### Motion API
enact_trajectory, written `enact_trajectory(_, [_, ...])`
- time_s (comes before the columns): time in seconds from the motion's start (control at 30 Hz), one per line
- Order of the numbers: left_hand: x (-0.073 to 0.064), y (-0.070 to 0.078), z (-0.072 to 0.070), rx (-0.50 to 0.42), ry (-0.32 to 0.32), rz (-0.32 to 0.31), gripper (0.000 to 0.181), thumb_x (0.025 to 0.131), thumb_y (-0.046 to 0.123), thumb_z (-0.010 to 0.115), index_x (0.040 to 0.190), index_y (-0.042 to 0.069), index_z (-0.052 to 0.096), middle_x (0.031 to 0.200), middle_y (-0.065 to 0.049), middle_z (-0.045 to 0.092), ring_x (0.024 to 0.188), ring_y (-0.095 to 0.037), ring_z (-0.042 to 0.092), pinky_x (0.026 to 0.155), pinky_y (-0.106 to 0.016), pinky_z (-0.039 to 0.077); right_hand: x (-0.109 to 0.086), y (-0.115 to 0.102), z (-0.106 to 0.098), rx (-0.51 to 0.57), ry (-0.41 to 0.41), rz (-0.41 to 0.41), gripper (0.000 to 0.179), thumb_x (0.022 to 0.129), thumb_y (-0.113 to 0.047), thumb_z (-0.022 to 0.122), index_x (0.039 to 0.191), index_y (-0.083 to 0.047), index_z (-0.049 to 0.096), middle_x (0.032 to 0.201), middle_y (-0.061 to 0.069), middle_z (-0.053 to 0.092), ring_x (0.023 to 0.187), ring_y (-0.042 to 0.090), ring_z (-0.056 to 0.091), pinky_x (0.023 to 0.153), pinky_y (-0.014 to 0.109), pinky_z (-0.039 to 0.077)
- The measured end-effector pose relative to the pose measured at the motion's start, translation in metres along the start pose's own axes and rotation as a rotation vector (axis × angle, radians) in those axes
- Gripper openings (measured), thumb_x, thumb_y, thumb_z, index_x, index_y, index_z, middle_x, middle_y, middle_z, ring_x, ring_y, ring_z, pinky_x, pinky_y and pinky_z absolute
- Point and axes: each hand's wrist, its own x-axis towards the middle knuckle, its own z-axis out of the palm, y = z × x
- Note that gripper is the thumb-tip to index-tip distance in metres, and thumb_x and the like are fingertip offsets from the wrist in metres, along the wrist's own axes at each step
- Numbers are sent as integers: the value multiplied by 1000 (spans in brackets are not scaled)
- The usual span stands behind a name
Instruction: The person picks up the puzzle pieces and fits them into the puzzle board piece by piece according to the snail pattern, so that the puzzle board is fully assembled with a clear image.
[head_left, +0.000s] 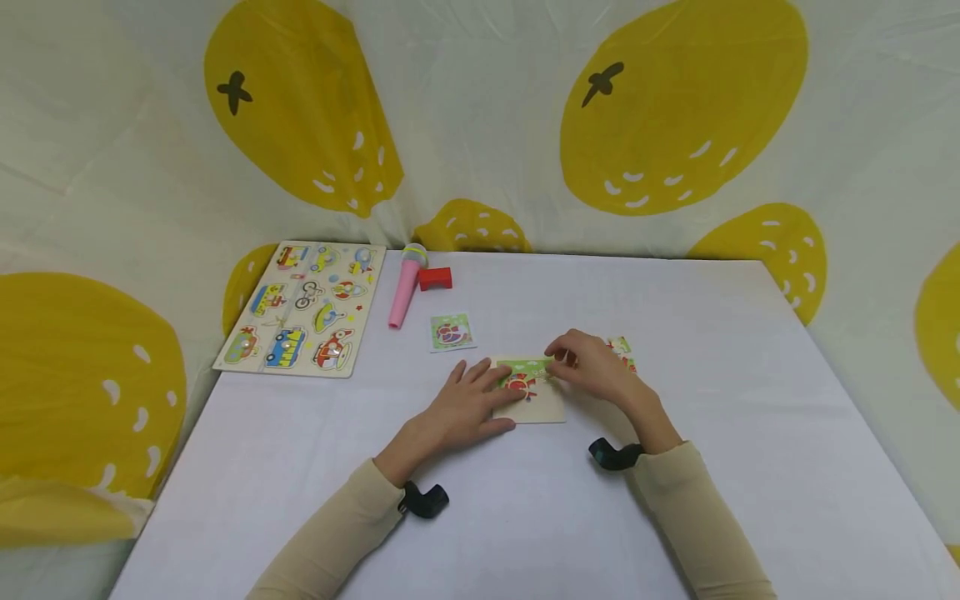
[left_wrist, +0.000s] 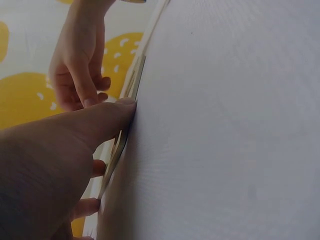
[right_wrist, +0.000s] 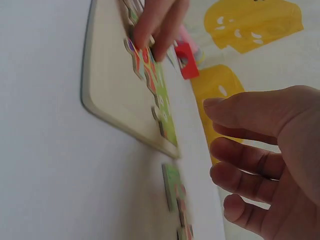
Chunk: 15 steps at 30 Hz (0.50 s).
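Pale wooden jigsaw board [head_left: 546, 411], rounded corners, lies under left hand [head_left: 468, 404], fingers spread flat on it. Green-and-red jigsaw pieces [head_left: 527, 381] line its far part; near part bare wood. Right hand [head_left: 592, 367] beside it, loosely bent, thumb apart, gripping nothing. Loose pieces [head_left: 624, 354] just beyond right hand.

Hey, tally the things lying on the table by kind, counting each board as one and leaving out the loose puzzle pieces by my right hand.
Boards: 2, a large vehicle board and a small board under the left hand
Green picture square: 1
Pink microphone: 1
Red block: 1
Total: 5
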Motion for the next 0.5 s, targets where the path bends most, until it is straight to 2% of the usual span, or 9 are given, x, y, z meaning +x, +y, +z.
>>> enact_trajectory(0.2, [-1, 0, 0, -13, -5, 2, 49, 99, 54, 52, 146, 37, 51, 161, -1, 37, 153, -34, 25, 122, -64, 18, -5, 16, -12, 3, 21, 103, 27, 91, -21, 72, 112, -4, 71, 107, 12, 65, 95, 26, 60, 75, 33, 49])
enact_trajectory(0.5, [-1, 0, -2, -21, 3, 3, 49, 99, 52, 53, 146, 36, 51, 161, -2, 37, 153, -34, 25, 122, -63, 18, -10, 46, -26, 15, 100, 193, 35, 92, -21, 69, 122, -3, 67, 117, 17, 61, 103, 32, 58, 79, 39, 49])
